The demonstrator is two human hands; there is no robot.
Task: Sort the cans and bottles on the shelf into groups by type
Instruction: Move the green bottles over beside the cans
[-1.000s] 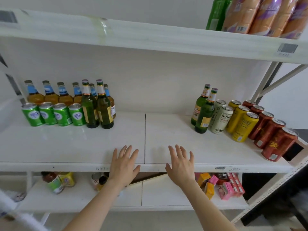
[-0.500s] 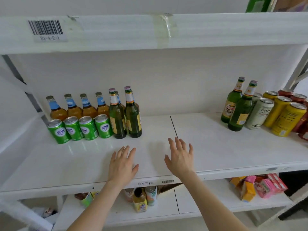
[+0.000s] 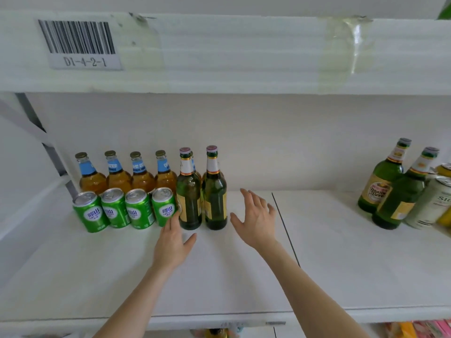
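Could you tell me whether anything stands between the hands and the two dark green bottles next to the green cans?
Nothing visible does. The left hand is close in front of the left dark green bottle, the right hand just right of the right dark green bottle, with only bare shelf between.

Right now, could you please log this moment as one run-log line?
left hand: open, near rightmost green Laoshan can | right hand: open, right of two green beer bottles | holding: nothing | contact: cannot tell

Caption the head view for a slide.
The left hand and right hand, both open, hover by two dark green bottles beside four green cans on a white shelf.
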